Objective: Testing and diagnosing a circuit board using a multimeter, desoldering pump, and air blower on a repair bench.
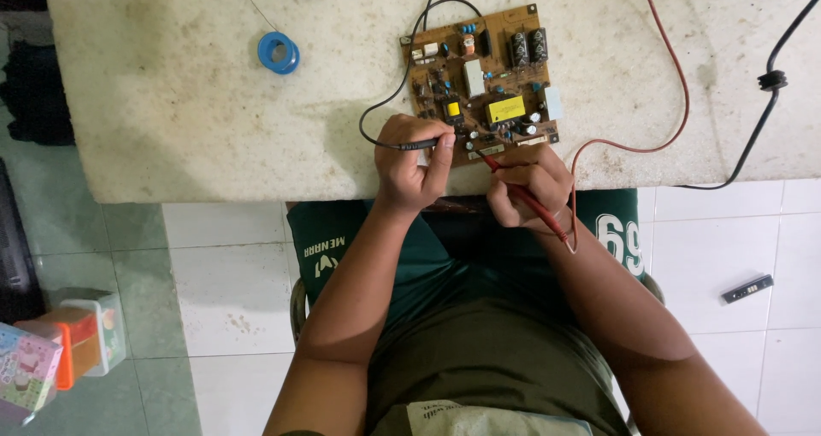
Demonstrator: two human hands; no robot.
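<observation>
A brown circuit board (484, 81) with capacitors and a yellow transformer lies on a stained white table (197, 120), close to its near edge. My left hand (409, 164) grips a black test probe (419, 144), its tip touching the board's lower left part. My right hand (532, 185) grips a red test probe (523, 198), its tip on the board's lower edge. A black lead (376, 114) and a red lead (680, 94) loop away over the table.
A blue spool of solder wire (278, 52) lies on the table to the left. A thick black cable (764, 103) crosses the right side. On the tiled floor are a small black device (747, 288) at right and colourful boxes (51, 350) at left.
</observation>
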